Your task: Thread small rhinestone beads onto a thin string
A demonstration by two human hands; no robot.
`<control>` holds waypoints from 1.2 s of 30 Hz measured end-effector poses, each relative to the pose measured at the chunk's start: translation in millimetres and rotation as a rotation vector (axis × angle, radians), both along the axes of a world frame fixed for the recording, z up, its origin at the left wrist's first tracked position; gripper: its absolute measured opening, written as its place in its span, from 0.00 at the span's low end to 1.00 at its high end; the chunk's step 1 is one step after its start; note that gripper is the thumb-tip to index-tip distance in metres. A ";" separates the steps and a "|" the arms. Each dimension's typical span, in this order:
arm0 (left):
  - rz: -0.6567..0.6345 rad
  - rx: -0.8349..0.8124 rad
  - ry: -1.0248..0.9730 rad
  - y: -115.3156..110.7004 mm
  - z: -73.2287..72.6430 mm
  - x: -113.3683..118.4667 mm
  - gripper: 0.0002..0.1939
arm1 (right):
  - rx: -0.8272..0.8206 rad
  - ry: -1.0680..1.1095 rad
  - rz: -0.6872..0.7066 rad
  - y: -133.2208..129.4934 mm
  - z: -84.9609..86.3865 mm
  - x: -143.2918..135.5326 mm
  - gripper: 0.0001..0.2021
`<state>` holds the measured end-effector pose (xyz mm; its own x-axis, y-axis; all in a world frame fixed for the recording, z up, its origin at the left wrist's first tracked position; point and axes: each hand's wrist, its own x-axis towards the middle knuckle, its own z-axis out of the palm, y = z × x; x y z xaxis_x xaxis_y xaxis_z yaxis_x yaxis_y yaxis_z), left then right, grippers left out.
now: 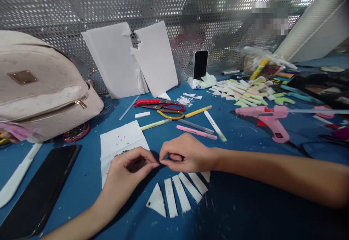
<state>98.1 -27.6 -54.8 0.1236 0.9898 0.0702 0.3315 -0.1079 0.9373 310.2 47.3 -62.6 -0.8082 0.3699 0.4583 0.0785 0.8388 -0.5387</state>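
My left hand [128,171] and my right hand [188,154] meet above the blue table, both with thumb and forefinger pinched. Between the two pinches is something tiny and dark, too small to name. Just below my hands, white strips [181,193] lie fanned out beside a white triangular piece [157,202] with a dark dot near its tip. Under and behind my left hand is a creased white paper [124,136] with small dark and red bits on it, partly covered by the hand.
A pink glue gun [268,118] lies at right with its cable. Behind my hands are red-handled scissors [160,105], several markers [196,132] and a pile of cut strips [242,91]. A black phone [40,189], a white knife [19,176] and a backpack [40,87] occupy the left.
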 end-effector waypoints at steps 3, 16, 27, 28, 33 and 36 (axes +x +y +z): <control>-0.026 0.009 0.010 -0.2 -0.3 -0.4 0.06 | 0.000 -0.026 0.009 0.0 0.5 0.0 0.04; -0.205 0.425 0.200 -8.5 4.1 -0.1 0.06 | -0.128 0.232 -0.152 5.9 6.4 -4.1 0.02; -0.412 0.370 0.113 -6.5 3.7 2.3 0.08 | -0.391 0.413 -0.393 18.8 4.1 -5.6 0.03; -0.404 0.350 0.112 -6.5 3.0 2.3 0.08 | -0.400 0.423 -0.397 19.3 3.3 -5.5 0.03; -0.333 0.280 0.168 -7.6 -0.7 1.8 0.06 | -0.504 0.440 -0.370 19.7 -1.1 -5.3 0.04; -0.299 0.247 0.197 -8.2 -0.9 1.7 0.06 | -0.437 0.421 -0.327 16.6 0.1 -4.7 0.07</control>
<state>99.8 -35.8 -55.8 0.4370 0.8648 0.2473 0.4212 -0.4397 0.7932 305.5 63.9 -62.5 -0.4100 0.7865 0.4619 0.0005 0.5065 -0.8622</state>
